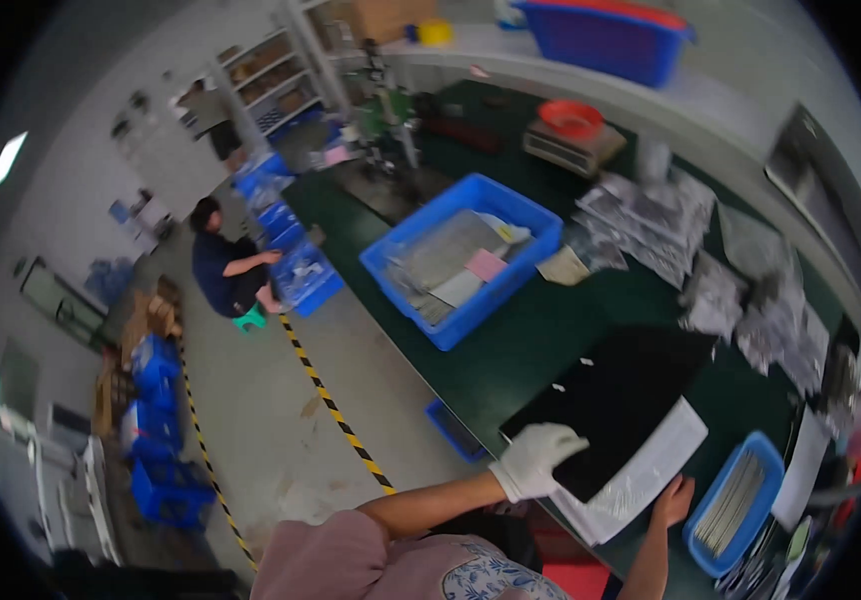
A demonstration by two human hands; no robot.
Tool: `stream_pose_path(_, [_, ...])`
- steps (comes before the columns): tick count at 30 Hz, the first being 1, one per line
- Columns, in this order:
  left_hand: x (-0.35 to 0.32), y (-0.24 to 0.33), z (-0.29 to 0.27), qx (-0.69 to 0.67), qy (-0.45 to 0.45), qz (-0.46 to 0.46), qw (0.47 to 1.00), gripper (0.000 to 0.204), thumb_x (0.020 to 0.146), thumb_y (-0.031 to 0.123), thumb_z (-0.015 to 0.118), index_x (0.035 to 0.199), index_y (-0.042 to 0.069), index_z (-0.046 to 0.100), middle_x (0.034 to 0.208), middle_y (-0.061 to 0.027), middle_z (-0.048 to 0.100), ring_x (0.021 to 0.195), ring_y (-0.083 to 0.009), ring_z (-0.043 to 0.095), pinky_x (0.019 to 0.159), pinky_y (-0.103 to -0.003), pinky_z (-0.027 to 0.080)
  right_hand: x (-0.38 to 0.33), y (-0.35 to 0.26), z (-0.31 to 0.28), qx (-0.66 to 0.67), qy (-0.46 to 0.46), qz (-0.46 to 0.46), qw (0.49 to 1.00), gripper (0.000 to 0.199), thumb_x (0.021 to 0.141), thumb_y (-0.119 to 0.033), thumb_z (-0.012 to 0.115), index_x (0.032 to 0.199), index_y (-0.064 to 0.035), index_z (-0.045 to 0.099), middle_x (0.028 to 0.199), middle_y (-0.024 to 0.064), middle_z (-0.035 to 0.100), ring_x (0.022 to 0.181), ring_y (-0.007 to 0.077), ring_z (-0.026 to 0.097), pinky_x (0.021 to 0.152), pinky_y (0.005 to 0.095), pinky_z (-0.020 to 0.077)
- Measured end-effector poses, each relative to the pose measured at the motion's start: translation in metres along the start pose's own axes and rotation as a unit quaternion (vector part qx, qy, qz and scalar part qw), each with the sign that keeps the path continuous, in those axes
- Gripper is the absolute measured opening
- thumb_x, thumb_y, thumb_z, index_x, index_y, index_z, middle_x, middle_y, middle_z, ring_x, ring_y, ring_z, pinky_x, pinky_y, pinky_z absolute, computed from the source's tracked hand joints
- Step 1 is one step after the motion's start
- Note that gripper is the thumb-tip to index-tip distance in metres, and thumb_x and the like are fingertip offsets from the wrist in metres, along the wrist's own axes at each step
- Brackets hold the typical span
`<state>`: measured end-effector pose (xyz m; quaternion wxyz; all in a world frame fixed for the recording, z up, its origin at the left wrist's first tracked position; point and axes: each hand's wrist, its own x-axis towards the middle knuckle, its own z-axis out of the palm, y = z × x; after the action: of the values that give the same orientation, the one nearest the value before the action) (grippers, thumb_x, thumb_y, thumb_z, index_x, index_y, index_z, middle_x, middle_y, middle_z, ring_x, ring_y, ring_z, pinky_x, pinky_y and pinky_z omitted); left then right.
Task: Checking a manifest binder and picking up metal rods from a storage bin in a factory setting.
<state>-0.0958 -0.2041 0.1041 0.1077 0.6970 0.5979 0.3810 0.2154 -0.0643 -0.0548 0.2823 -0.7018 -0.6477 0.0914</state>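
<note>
My left hand (pixel 539 460), in a white glove, lies at the near left edge of a black sheet (pixel 621 400) on the green worktable, with its fingers stretched out over the sheet. Tiny white pieces (pixel 573 374) are scattered on the black surface. Along the sheet's near right side is a white, glossy sheet or bag (pixel 651 465), partly see-through at the near end. My bare right hand (pixel 675 498) is beside its right edge, fingers curled; what is in them is hidden. To the right of that hand, a small blue basket (pixel 773 462) holds several thin, pale strips.
A large blue bin (pixel 403 308) with plastic bags and papers stands farther along the table (pixel 481 375). Filled clear bags (pixel 651 215) are piled at the back. A scale (pixel 569 152) carries a red bowl (pixel 571 118). On the left, a person (pixel 223 262) sits by blue crates.
</note>
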Motion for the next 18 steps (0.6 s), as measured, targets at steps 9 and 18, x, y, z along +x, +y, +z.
stream_pose_path(9, [-0.029, 0.010, 0.081, 0.113, -0.114, 0.073, 0.984, 0.051, 0.056, 0.009, 0.064, 0.106, 0.004, 0.053, 0.119, -0.0143, 0.045, 0.112, -0.0295, 0.043, 0.083, -0.038, 0.041, 0.072, 0.024, -0.004, 0.446, -0.232, 0.402, 0.765, 0.053, 0.085, -0.054, 0.034, 0.115, -0.0111, 0.041, 0.109, 0.0070, 0.040, 0.100, 0.0215, 0.038, 0.080, 0.0370, 0.0255])
stream_pose_path(18, [-0.015, -0.001, 0.061, 0.216, -0.279, -0.079, 0.932, 0.077, 0.060, 0.015, 0.067, 0.130, 0.015, 0.035, 0.138, -0.0137, 0.027, 0.130, -0.0297, 0.025, 0.098, -0.055, 0.028, 0.067, -0.012, 0.028, 0.405, -0.192, 0.244, 0.860, 0.045, 0.081, -0.042, 0.049, 0.110, -0.0079, 0.052, 0.098, 0.0112, 0.056, 0.084, 0.0204, 0.056, 0.071, 0.0377, 0.0451])
